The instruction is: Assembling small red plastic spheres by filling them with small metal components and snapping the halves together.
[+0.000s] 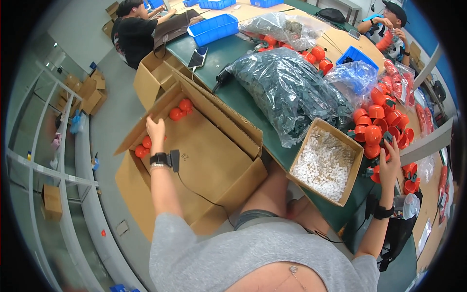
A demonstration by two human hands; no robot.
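Round red parts along the left wall of the open carton, left hand over the nearer ones
Rounded ends face upward, no clear long axis; the wall probably stops them rolling. Left fingertips hidden, so I cannot tell if they grip one. The carton sits left, likely for reach; the right hand is at the red pile, fingers bent, any hold unclear
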